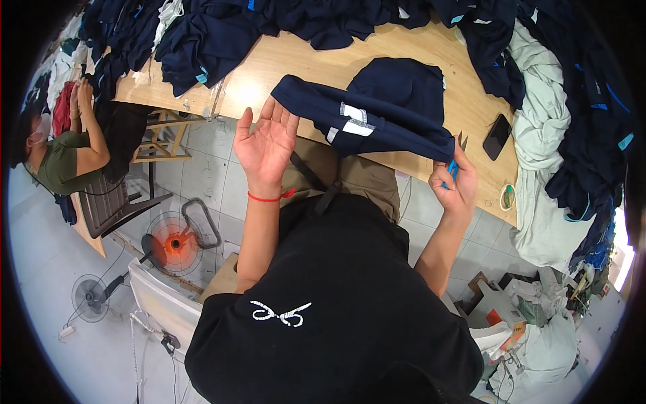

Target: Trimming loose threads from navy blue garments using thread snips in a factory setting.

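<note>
In the head view, bare wood of the table [286, 59] lies beyond the left hand's fingertips, up to the dark heap [208, 47]. The table's near edge passes close to both hands, and tiled floor [215, 145] shows to the left of the left fingers. Room is tighter right of the right fingers: the phone [497, 137] lies near them, the dish [507, 197] sits lower by the edge, and the pale cloth [538, 101] bounds that side.

The garment [407, 131] stretches between the hands, partly over the table. Its left end covers the left fingertips; its right end meets the right fingers. The left hand [267, 147] is palm up, thumb spread, clasping nothing visible; whether the hidden tips pinch the fabric, one cannot tell. The right hand [459, 185] is closed around the snips [453, 172], their metal points upward, with the garment's corner against its fingers.

The garment is navy, smooth and folded lengthwise into soft ridges, with white rectangular patches midway between the hands. The snips have blue handles. The phone is a flat, dark, glossy slab; the pale cloth hangs in loose creases.
</note>
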The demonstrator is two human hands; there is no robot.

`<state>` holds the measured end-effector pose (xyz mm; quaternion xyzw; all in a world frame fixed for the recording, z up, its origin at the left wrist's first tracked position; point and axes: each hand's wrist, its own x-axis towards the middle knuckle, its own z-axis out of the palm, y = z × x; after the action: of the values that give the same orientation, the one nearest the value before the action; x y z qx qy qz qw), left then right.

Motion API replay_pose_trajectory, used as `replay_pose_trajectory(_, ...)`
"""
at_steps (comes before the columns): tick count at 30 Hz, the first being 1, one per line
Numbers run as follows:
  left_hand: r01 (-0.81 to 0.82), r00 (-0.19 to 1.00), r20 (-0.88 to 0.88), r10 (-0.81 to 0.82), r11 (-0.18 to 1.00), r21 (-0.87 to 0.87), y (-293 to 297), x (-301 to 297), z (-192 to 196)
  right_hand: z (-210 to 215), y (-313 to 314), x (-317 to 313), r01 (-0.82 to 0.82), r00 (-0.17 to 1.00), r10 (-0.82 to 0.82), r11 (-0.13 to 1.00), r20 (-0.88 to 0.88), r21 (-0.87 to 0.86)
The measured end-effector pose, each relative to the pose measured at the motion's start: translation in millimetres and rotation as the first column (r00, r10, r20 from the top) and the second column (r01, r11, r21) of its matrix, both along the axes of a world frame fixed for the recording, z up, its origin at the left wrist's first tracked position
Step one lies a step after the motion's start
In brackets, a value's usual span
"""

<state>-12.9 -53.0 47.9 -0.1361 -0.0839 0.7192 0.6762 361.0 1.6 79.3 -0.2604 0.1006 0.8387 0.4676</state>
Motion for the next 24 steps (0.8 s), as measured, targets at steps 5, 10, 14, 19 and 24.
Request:
replay_pose_trajectory(5, 0.027, 0.999, -0.021, -0.027, 1.000, -0.010, 0, 2, -1, -3, 0, 3, -0.026, 1.000, 0.027, 0.999, -0.003, 0.041)
replay_pose_trajectory(10, 0.097, 0.813, -0.527, -0.247, 0.950, -0.295, -9, 7, -4, 18, -10, -13, -0.045, 0.949, 0.009, 0.993, 0.314, 0.107)
replay_pose_trajectory(14, 0.167, 0.213, -0.825, -0.524, 0.851, -0.498, -16, -10, -65, 24, -14, -29, -0.105, 0.811, -0.026, 0.976, 0.584, 0.190)
replay_pose_trajectory(19, -0.003, -0.483, -0.873, -0.064, 0.997, -0.071, 7, 48, -6, 29, -20, -45, -0.292, 0.728, 0.028, 0.917, 0.685, 0.273)
replay_pose_trajectory(24, 0.555, -0.506, -0.837, 0.209, 0.822, -0.130, 35, 70, 7, 46, -18, -48, -0.392, 0.646, 0.050, 0.877, 0.761, 0.276)
